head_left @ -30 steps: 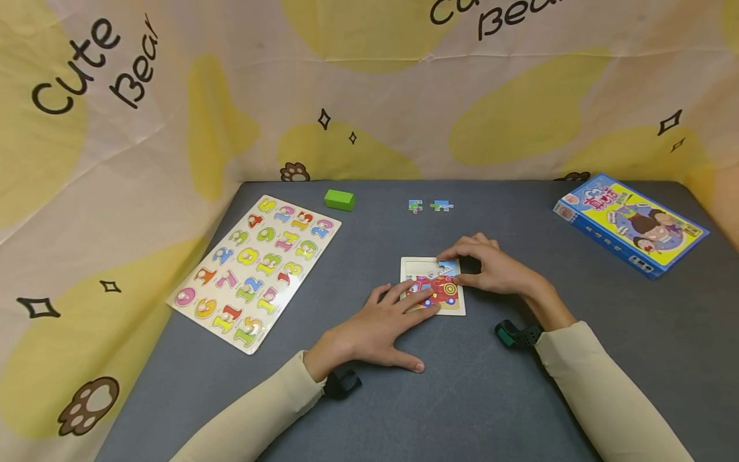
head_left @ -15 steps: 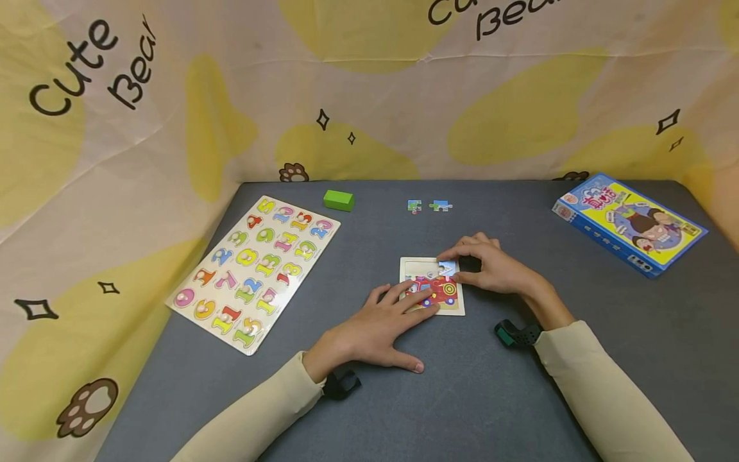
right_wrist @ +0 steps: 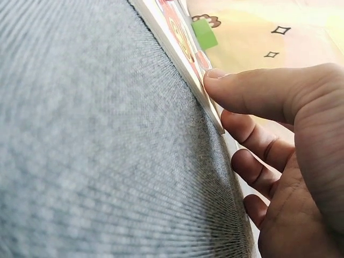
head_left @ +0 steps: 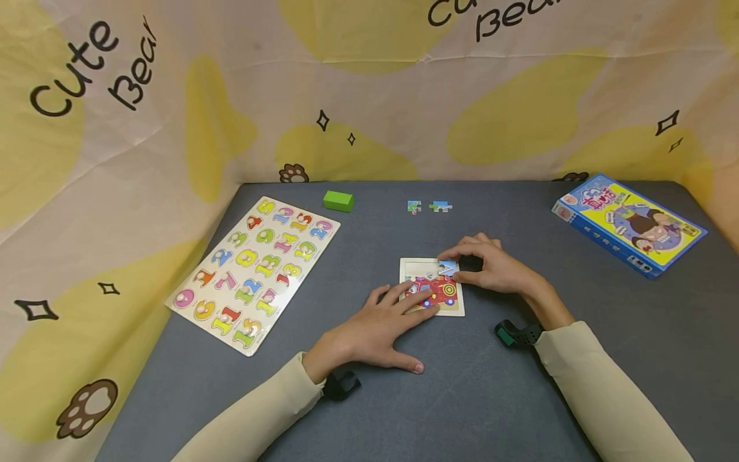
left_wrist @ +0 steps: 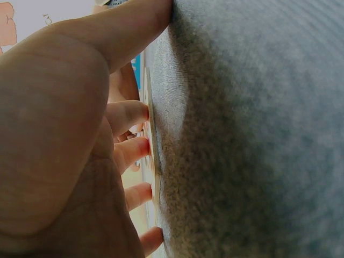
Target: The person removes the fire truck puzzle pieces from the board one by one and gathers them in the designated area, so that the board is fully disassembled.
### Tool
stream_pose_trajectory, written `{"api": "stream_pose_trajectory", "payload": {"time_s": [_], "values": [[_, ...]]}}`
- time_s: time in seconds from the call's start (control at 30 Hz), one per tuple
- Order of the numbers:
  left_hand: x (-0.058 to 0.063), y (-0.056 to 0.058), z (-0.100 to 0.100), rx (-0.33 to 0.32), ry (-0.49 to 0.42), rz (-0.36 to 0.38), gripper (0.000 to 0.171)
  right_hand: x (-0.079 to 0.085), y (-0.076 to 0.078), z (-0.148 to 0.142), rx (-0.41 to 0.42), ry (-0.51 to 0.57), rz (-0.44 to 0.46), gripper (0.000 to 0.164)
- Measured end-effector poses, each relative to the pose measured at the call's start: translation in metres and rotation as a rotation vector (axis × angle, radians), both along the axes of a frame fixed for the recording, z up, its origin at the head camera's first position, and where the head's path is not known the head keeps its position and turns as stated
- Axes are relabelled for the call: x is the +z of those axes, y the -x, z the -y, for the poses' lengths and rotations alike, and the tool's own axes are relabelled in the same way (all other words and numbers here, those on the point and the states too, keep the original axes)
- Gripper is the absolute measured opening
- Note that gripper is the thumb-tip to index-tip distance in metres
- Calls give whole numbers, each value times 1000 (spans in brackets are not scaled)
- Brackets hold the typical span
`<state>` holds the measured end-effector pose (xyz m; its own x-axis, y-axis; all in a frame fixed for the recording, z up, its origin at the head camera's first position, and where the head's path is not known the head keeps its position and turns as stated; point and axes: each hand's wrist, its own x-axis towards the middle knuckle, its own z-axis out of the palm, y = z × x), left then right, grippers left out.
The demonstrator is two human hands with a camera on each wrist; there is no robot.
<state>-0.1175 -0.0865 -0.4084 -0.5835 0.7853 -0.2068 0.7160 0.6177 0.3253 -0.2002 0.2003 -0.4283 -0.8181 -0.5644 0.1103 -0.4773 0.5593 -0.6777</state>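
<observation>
A small square puzzle board (head_left: 420, 263) with a red tractor picture lies on the grey table in the head view. My left hand (head_left: 375, 330) rests on its lower left with fingers spread and the thumb out on the table. At the board's upper right corner sits a light blue puzzle piece (head_left: 447, 267), pinched between the thumb and index finger of my right hand (head_left: 496, 266). The left wrist view shows fingertips (left_wrist: 141, 145) touching the board's top. In the right wrist view the thumb (right_wrist: 215, 75) meets the board's edge; the piece is hard to make out there.
Behind the board lie two loose puzzle pieces (head_left: 441, 206). A green block (head_left: 339, 201) stands farther left. A number puzzle board (head_left: 254, 273) occupies the left side, and a blue and yellow box (head_left: 629, 224) the back right. A patterned curtain (head_left: 369, 90) bounds the table behind.
Almost nothing differs. Both hands stay in place on the puzzle board, and the whole head view shifts very slightly.
</observation>
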Motion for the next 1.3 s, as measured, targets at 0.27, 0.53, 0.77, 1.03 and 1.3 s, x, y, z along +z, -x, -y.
{"api": "stream_pose_trajectory", "payload": {"time_s": [0.27,0.53,0.77,1.03,1.3], "values": [[0,0,1,-3,-7,-3,96,-3,1,-2,-2,35,-15,39],[0,-1,1,2,-4,-9,96,-4,2,-4,-30,97,-4,38],[0,-1,1,-1,-11,-8,95,-4,4,-5,-70,141,-10,38],[-1,-1,1,4,-17,-4,95,-8,11,-9,-113,199,-43,40],[-1,-1,1,-4,-27,-9,95,-7,22,-16,-167,208,-51,39]]}}
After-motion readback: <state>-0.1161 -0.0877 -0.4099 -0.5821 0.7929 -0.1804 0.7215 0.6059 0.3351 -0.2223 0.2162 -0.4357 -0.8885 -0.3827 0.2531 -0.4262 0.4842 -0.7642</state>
